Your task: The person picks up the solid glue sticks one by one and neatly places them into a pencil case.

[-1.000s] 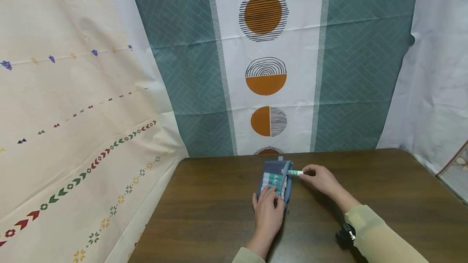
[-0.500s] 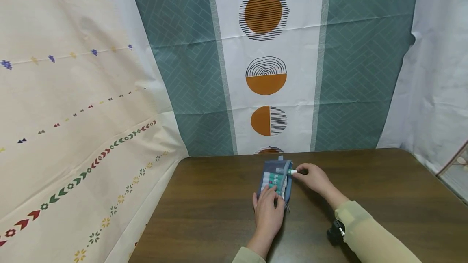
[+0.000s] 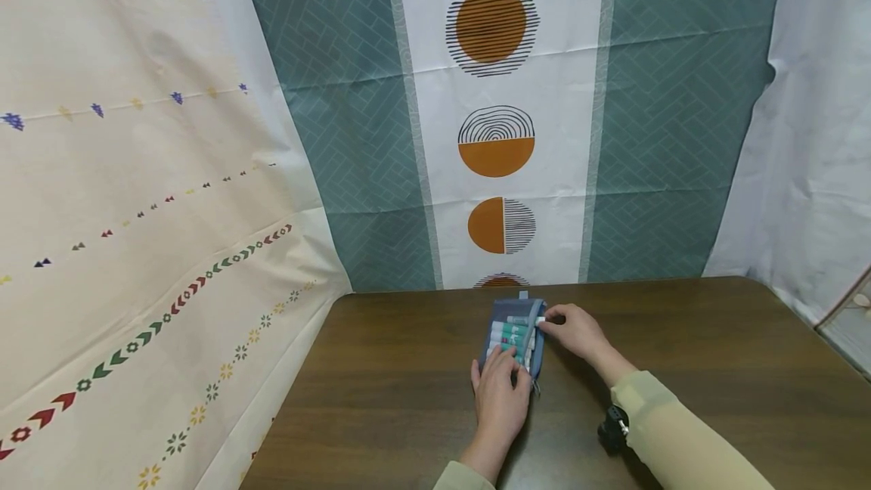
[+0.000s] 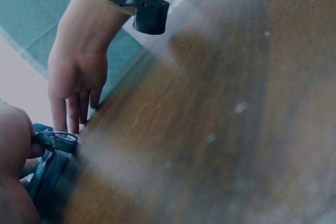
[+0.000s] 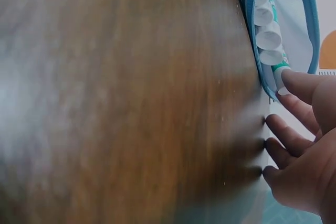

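Note:
A blue zip pouch with a see-through front lies on the table, its zipped side facing right. Several white-and-green tubes lie side by side in it. My left hand holds the pouch at its near end; in the left wrist view its fingers grip the edge by the zipper pull. With thumb and index finger, my right hand pinches the white end of one tube. Most of that tube is inside the pouch at its far end, next to the others' round white ends.
The brown wooden table ends at a back edge just beyond the pouch. Behind it hangs a green and white cloth, with a cream patterned cloth at the left. A black wrist camera hangs under the right sleeve.
My right hand has moved left, pushing the tube through the zip opening until only its white end sticks out. The left hand and the pouch have stayed in place.

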`<state>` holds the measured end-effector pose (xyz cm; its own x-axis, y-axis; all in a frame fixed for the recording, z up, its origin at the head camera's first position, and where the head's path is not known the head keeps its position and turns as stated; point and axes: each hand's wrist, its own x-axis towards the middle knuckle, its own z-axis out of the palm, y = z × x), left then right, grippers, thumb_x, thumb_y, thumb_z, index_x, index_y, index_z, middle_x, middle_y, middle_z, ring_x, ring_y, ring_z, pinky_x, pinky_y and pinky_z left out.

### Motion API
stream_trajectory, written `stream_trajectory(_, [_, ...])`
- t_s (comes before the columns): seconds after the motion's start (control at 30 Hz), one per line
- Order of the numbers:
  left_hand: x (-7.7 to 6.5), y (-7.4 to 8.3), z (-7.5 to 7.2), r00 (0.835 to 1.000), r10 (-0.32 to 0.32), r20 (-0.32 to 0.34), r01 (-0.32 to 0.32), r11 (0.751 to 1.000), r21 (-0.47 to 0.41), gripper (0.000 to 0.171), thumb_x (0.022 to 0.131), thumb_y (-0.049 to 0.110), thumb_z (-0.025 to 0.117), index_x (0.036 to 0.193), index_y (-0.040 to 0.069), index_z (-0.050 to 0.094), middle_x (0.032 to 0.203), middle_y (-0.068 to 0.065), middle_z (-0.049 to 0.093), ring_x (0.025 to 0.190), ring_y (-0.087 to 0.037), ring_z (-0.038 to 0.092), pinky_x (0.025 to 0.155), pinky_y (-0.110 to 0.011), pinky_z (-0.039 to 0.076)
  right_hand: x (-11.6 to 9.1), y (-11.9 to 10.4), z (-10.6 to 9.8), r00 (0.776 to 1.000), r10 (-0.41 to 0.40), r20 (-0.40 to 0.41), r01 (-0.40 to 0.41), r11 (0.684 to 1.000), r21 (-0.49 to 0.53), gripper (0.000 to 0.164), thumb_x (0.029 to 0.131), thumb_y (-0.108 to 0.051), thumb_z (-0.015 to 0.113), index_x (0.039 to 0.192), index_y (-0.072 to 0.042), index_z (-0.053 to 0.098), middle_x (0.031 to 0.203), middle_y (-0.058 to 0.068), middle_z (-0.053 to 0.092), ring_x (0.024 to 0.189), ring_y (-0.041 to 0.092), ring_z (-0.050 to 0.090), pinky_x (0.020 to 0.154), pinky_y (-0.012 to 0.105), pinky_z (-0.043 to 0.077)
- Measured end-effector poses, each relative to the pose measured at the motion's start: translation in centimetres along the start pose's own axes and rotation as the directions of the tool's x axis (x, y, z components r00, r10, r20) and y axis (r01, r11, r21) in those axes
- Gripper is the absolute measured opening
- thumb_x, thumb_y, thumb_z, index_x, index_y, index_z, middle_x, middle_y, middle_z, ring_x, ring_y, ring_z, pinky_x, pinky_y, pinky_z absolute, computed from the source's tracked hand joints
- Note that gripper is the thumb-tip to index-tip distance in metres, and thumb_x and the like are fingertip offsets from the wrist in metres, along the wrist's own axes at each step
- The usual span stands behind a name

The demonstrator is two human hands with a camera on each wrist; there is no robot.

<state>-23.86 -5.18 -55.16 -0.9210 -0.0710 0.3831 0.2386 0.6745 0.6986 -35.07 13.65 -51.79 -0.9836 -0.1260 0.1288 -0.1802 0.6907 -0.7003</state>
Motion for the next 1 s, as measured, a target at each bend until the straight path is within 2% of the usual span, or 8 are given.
stream_trajectory(0.4, [0.0, 0.1, 0.1, 1.0, 0.008, -0.007, -0.008, 1.0, 0.008, 0.021, 0.099, 0.016, 0.067, 0.08, 0.022, 0.064, 0.143, -0.001, 0.074, 0.147, -0.028, 0.058, 0.125, -0.075, 0.022, 0.3, 0.1, 1.4, 1.0, -0.016, -0.004, 0.016, 1.0, -0.014, 0.033, 0.105, -0.025, 0.075, 0.125, 0.001, 0.08, 0.14, 0.029, 0.064, 0.136, 0.051, 0.055, 0.113, 0.07, 0.045])
stream_trajectory(1.0, [-0.2, 0.3, -0.1, 0.999, 0.034, -0.035, -0.035, 0.999, -0.011, 0.022, 0.098, 0.011, 0.069, 0.078, 0.02, 0.064, 0.14, -0.005, 0.075, 0.145, -0.032, 0.06, 0.123, -0.078, 0.024, 0.1, 0.0, 1.8, 0.998, -0.061, -0.004, 0.061, 0.992, -0.11, 0.033, 0.107, -0.024, 0.071, 0.129, -0.001, 0.079, 0.142, 0.031, 0.061, 0.135, 0.057, 0.051, 0.111, 0.073, 0.042])
